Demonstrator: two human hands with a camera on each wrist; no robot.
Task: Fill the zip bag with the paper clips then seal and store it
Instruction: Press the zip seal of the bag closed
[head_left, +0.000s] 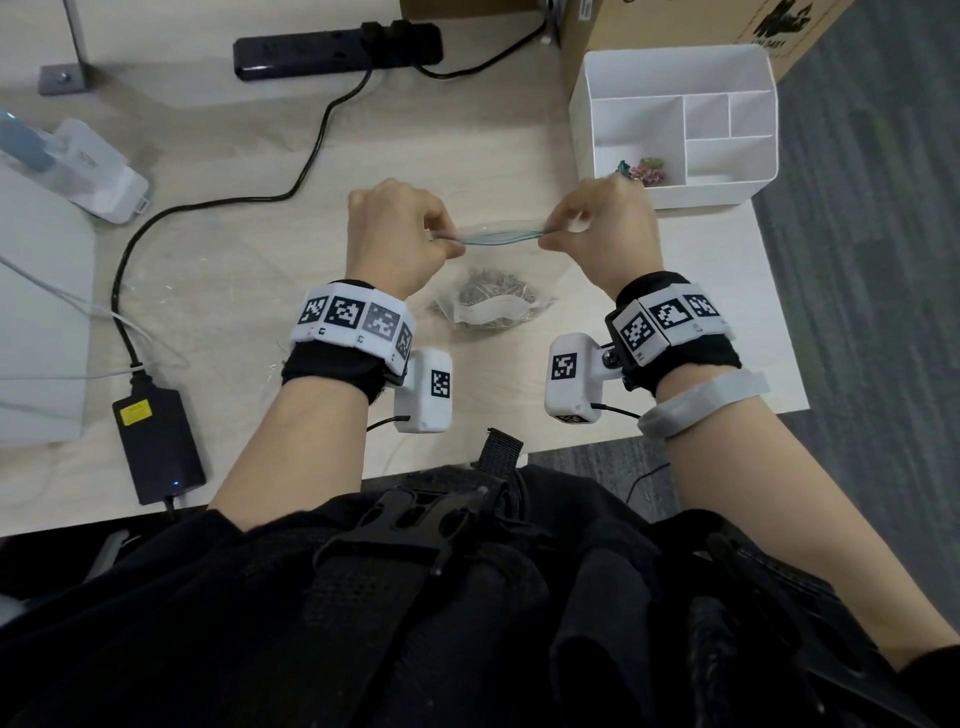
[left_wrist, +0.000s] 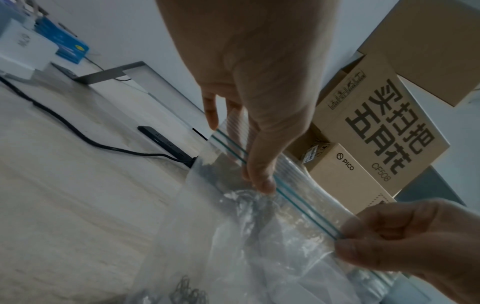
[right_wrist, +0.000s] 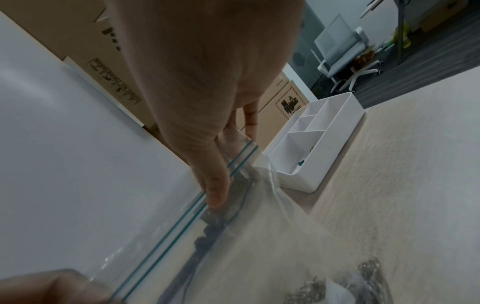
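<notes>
A pale wood desk (head_left: 249, 270) carries the work, with grey carpet to its right and cardboard boxes (left_wrist: 384, 127) behind. Over its middle hangs a clear zip bag (head_left: 498, 270), its bottom resting on the desk with a heap of paper clips (head_left: 493, 293) inside. The left hand (head_left: 397, 234) pinches the left end of the blue-green zip strip (left_wrist: 293, 203) between thumb and curled fingers; the right hand (head_left: 605, 228) pinches the right end the same way, so the strip is stretched between them. Whether the strip is pressed closed along its length I cannot tell. A white organiser (head_left: 675, 124) stands just beyond the right hand, a few coloured clips (head_left: 644, 169) in its front left compartment. A black power strip (head_left: 337, 49) and adapter (head_left: 158, 441) lie to the left
</notes>
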